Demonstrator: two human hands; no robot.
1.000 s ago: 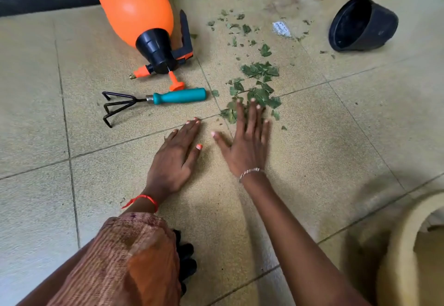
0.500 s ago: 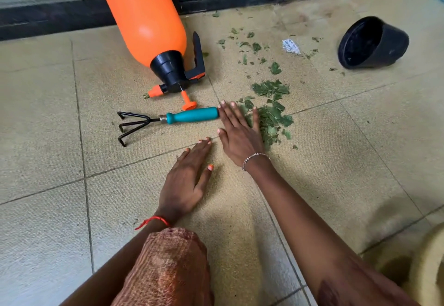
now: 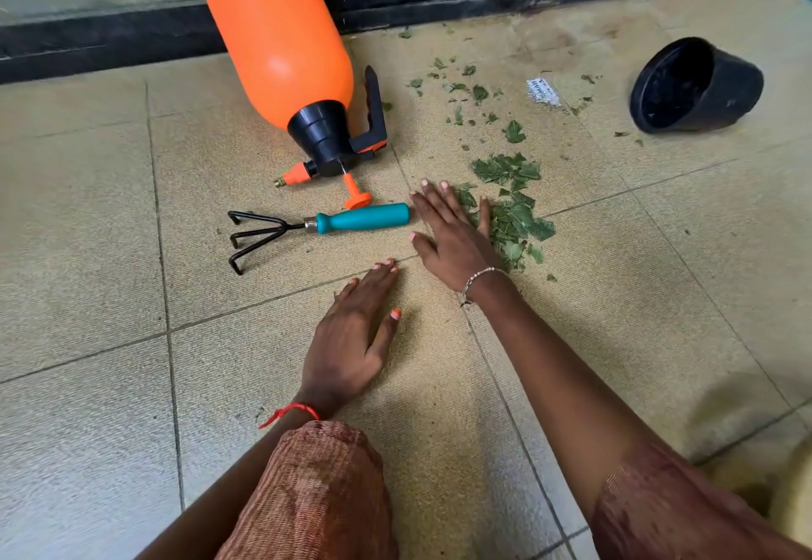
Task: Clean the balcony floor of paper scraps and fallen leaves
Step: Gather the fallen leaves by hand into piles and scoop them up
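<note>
Gathering leaves (image 3: 518,221) heaped against the flat, slightly spread fingers (image 3: 433,203) of the right hand (image 3: 452,243) (left hand (image 3: 351,339) rests flat); scooping likely follows.

Right hand (image 3: 452,241) now further left, beside leaf pile (image 3: 516,219).

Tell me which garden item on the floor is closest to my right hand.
The teal-handled hand rake: its handle end lies just beside the right hand. The orange sprayer lies farther back, the black pot far off.
</note>
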